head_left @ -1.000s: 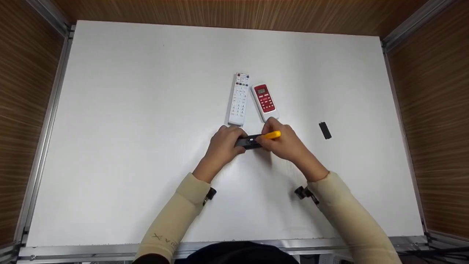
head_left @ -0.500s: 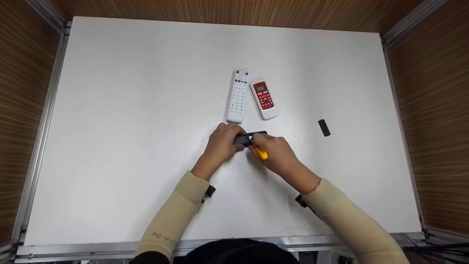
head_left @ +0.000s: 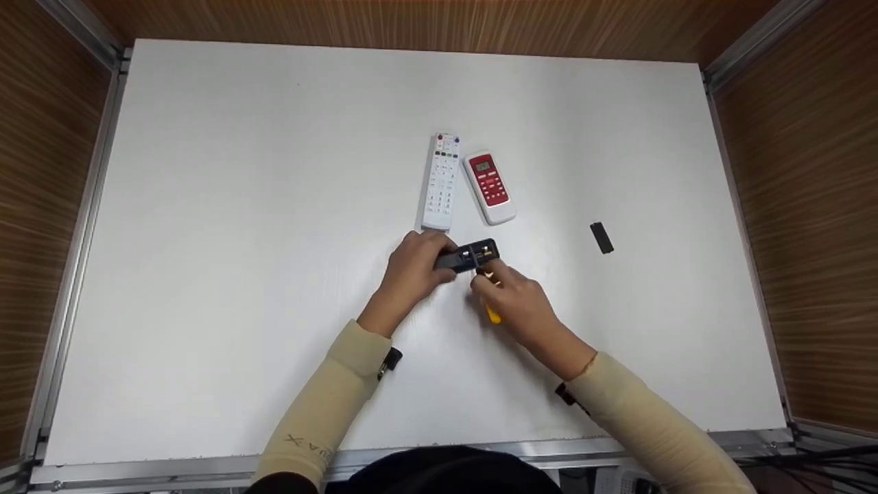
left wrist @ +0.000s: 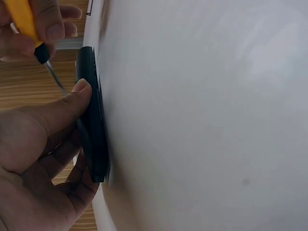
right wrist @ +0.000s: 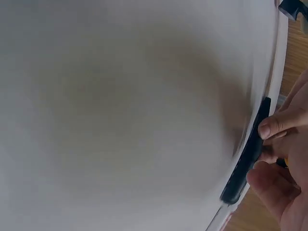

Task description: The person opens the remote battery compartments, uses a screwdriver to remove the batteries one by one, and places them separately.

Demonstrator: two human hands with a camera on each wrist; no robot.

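Observation:
On the white table (head_left: 240,240), my left hand (head_left: 433,264) grips the left end of a small black remote (head_left: 473,256), thumb on its upper face. In the left wrist view the black remote (left wrist: 91,120) lies flat on the table under my thumb. My right hand (head_left: 485,283) holds a yellow-handled screwdriver (head_left: 492,313), handle pointing toward me and metal tip at the remote's middle. The screwdriver (left wrist: 24,24) also shows in the left wrist view, its thin shaft slanting down to the remote. The right wrist view shows the black remote (right wrist: 248,154) edge-on beside fingers (right wrist: 276,126).
A long white remote (head_left: 439,182) and a shorter red-faced remote (head_left: 488,186) lie side by side just beyond my hands. A small black cover piece (head_left: 601,238) lies to the right. Metal rails edge the table, with wooden walls around it.
My right hand has drawn back toward me and swung the screwdriver round, its handle now pointing at me instead of to the right. The remote's right end is uncovered. My left hand stays put.

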